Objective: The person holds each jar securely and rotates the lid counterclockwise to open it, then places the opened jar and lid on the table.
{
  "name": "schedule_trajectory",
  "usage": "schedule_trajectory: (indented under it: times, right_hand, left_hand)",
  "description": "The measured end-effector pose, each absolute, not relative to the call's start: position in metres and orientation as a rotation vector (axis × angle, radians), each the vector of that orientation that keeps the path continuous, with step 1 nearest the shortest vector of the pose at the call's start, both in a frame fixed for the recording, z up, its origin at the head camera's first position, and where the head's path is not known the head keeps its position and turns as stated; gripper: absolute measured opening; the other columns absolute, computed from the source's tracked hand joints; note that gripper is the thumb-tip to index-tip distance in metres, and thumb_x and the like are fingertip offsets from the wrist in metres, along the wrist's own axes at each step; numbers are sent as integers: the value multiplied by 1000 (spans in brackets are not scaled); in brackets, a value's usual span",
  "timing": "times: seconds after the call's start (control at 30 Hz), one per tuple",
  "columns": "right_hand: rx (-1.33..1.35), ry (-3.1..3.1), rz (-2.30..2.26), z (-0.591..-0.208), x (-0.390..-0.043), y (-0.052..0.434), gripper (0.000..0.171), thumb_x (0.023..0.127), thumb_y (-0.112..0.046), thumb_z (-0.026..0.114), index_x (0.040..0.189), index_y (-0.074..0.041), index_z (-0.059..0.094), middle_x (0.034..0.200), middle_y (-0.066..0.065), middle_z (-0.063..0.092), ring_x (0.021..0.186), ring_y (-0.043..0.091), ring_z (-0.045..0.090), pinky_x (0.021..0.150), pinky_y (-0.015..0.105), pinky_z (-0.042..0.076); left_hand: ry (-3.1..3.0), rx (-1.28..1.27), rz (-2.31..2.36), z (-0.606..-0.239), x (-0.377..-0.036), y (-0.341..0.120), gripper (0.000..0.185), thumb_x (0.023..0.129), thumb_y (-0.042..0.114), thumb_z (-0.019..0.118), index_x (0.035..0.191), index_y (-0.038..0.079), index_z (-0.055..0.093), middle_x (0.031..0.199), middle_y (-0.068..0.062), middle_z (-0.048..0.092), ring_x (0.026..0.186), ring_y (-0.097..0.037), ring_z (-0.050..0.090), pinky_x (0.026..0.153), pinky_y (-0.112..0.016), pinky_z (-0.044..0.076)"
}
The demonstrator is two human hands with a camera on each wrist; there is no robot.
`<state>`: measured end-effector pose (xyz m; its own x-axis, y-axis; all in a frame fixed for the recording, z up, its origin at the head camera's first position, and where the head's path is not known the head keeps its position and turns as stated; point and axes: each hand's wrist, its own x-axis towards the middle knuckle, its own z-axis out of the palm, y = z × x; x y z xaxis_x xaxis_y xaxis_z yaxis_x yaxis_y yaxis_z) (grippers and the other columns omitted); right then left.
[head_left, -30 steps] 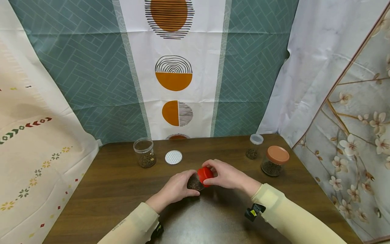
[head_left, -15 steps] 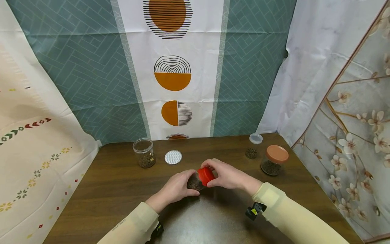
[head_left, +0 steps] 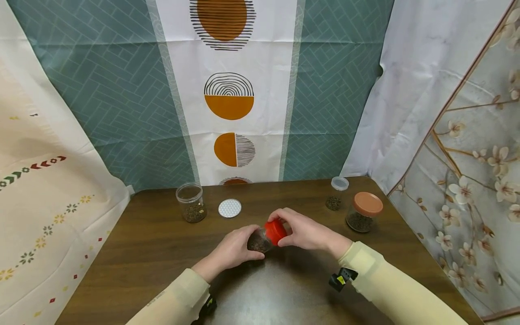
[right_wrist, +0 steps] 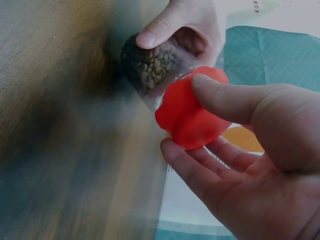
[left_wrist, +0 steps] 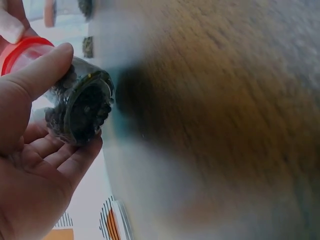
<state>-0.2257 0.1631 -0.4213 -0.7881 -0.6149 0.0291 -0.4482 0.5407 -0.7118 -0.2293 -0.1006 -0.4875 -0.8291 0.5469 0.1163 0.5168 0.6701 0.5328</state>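
A small clear jar (head_left: 260, 240) (left_wrist: 80, 107) (right_wrist: 150, 67) of dark brown granules is held tilted just above the middle of the wooden table (head_left: 154, 248). My left hand (head_left: 235, 247) (left_wrist: 30, 150) grips its glass body, thumb on top. My right hand (head_left: 302, 230) (right_wrist: 250, 150) grips the jar's red lid (head_left: 276, 231) (right_wrist: 190, 110) (left_wrist: 20, 47) with thumb and fingers curled round it. The lid sits on the jar's mouth.
At the back left stands an open clear jar (head_left: 191, 203) with brown contents, a round white lid (head_left: 229, 208) lying beside it. At the back right stand a small clear-capped jar (head_left: 336, 194) and a jar with an orange-brown lid (head_left: 363, 212). Patterned cloths hang around the table.
Both hands and the jar have stayed nearly in place. The right hand has shifted slightly round the red lid, and the jar is lifted a little.
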Motion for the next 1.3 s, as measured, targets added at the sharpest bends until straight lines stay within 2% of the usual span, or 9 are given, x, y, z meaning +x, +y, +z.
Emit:
schedule_trajectory:
  times: [0.27,0.63,0.97,1.3]
  right_hand:
    - [-866,2564,-1131,-416,-226,167,61,92,-2,89,143,-16,59,141,6,60,129,31,62,100,46,61]
    - [-847,2614,-1147,-414,-226,168,60,92,-8,91,143,-18,61,139,5,61,125,28,63,99,52,61]
    - [-848,2668,-1088,-416,-230,161,60,93,-18,93,145,-19,63,137,3,63,121,25,64,95,44,62]
    - [-871,2724,-987,-417,-235,142,61,95,-26,90,150,-19,64,137,4,64,116,23,63,95,42,59]
  left_hand:
    - [2810,841,958,-487,-227,-108,67,87,31,97,141,7,65,128,-5,73,109,-23,70,96,-48,57]
    - [2922,743,1024,-482,-222,-129,66,87,27,97,139,3,64,132,-10,69,122,-29,66,104,-54,53]
    - [3003,588,1047,-477,-215,-155,65,84,27,99,135,7,64,125,-7,67,120,-27,64,103,-52,53]
    - [3089,514,1049,-472,-207,-179,67,84,30,99,136,6,63,122,-6,70,117,-29,68,102,-54,54]
